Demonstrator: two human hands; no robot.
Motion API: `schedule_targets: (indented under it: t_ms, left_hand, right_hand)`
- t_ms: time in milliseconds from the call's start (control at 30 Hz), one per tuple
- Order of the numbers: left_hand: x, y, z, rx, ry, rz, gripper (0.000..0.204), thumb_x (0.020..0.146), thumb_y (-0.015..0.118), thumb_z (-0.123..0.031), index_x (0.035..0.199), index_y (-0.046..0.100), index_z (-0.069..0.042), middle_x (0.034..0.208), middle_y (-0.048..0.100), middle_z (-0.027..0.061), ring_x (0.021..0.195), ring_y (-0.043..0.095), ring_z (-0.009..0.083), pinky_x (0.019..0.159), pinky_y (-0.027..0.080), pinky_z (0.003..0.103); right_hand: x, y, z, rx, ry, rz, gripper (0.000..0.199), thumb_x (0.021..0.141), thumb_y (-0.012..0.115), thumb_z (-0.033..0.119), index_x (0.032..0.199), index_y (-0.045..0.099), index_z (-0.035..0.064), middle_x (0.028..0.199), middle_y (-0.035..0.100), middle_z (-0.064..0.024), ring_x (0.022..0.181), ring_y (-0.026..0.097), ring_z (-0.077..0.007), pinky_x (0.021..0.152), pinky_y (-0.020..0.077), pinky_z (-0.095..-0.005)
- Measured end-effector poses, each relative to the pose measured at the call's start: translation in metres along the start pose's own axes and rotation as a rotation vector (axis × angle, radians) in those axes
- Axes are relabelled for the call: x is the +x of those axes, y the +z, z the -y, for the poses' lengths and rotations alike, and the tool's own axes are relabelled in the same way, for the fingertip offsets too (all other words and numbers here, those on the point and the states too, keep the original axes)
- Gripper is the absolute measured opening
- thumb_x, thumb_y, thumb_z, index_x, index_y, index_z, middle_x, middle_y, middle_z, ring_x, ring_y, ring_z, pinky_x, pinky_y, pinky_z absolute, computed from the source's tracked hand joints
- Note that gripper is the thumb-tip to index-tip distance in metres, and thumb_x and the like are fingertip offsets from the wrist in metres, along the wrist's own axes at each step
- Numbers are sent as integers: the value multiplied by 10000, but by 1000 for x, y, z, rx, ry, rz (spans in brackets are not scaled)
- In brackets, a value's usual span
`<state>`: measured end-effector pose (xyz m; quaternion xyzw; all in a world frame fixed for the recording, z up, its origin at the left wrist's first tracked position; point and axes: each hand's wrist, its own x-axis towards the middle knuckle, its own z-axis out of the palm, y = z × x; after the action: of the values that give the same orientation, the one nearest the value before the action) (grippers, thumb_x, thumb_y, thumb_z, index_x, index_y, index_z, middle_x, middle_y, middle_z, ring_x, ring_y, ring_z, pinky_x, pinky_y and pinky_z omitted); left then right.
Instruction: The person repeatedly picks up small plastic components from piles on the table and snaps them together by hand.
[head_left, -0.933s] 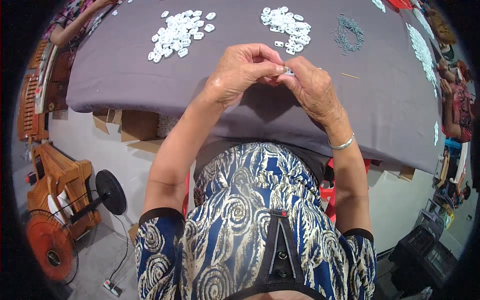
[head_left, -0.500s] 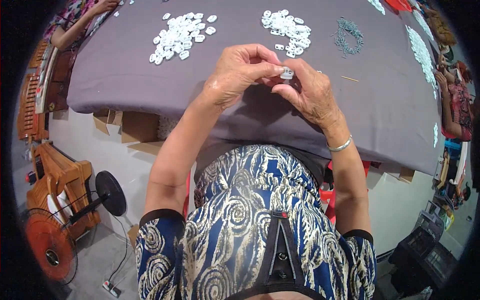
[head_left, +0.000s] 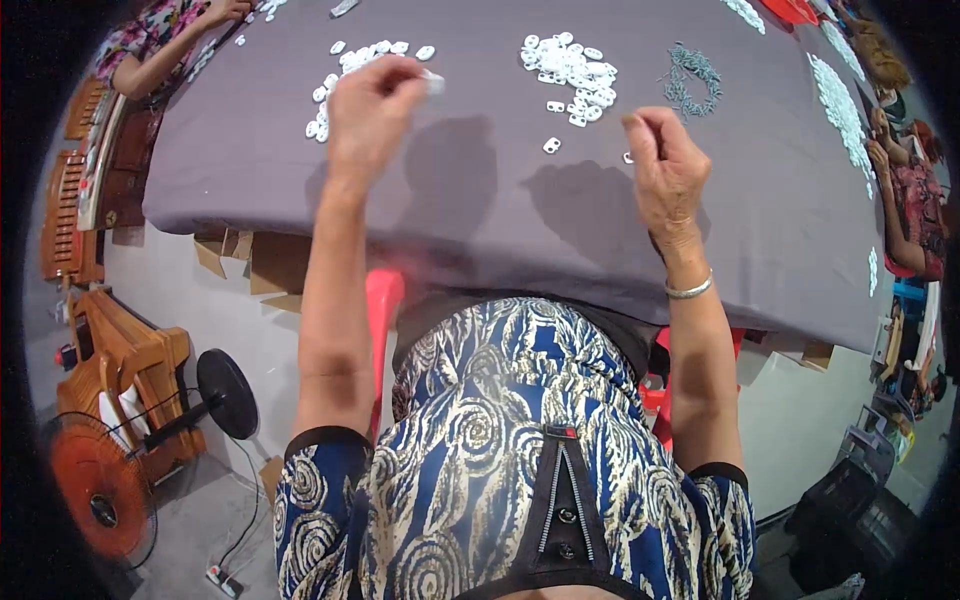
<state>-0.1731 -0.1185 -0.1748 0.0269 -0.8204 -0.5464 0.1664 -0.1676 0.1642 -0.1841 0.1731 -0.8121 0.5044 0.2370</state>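
Observation:
My left hand (head_left: 372, 115), blurred, hovers over the left heap of white oval plastic pieces (head_left: 380, 50) with its fingers pinched together. A white plastic piece (head_left: 433, 83) sits at its fingertips. To the right, my right hand (head_left: 675, 165) is closed just above the cloth; whatever it may hold is hidden. Beside its curled fingers lies a small white piece (head_left: 627, 157), partly covered. Another heap of white two-holed pieces (head_left: 570, 65) rests between the hands, farther off, with one loose white piece (head_left: 551, 146) nearer me.
Grey-purple cloth (head_left: 480, 215) covers the table. Small slender grey pieces (head_left: 690, 80) form a ring at the right. More white pieces (head_left: 843, 110) line the right edge. Other people's arms (head_left: 165, 60) show at the table's sides. A fan (head_left: 100, 500) stands at the lower left.
My hands have parted: the left moved left with a white piece, the right moved right and closed. A loose white piece now shows between them; the thin stick on the right no longer shows.

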Motion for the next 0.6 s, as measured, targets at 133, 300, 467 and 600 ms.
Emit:
schedule_targets:
  t_ms: [133, 300, 467, 600]
  left_hand:
    - [9, -22, 9, 291, 59, -191, 195, 771, 652, -97, 947, 688, -21, 837, 687, 76, 779, 659, 166, 727, 512, 296]
    - [12, -26, 19, 406, 153, -427, 156, 771, 674, -106, 912, 694, -43, 881, 658, 83, 796, 654, 189, 742, 505, 313]
    - [2, 10, 10, 71, 158, -234, 105, 802, 635, -66, 888, 680, -26, 797, 641, 47, 741, 609, 124, 687, 486, 256]
    - [-22, 51, -3, 7, 94, 121, 125, 825, 641, -43, 942, 676, -16, 828, 637, -8, 731, 559, 61, 673, 464, 208]
  right_hand:
    - [3, -2, -7, -12, 111, 8, 93, 873, 638, 110, 847, 634, 20, 606, 560, -8, 550, 499, -53, 507, 422, -229]
    - [1, 7, -12, -152, -71, 137, 41, 833, 625, 48, 872, 620, 37, 723, 601, -69, 646, 573, -189, 605, 475, -314]
    - [1, 10, -8, -260, -195, 277, 100, 792, 650, 46, 888, 621, 53, 823, 586, -80, 794, 557, -264, 697, 483, -352]
    - [-5, 22, -3, -331, -285, 404, 193, 772, 672, 73, 955, 613, 80, 912, 581, -57, 886, 553, -263, 748, 469, -375]
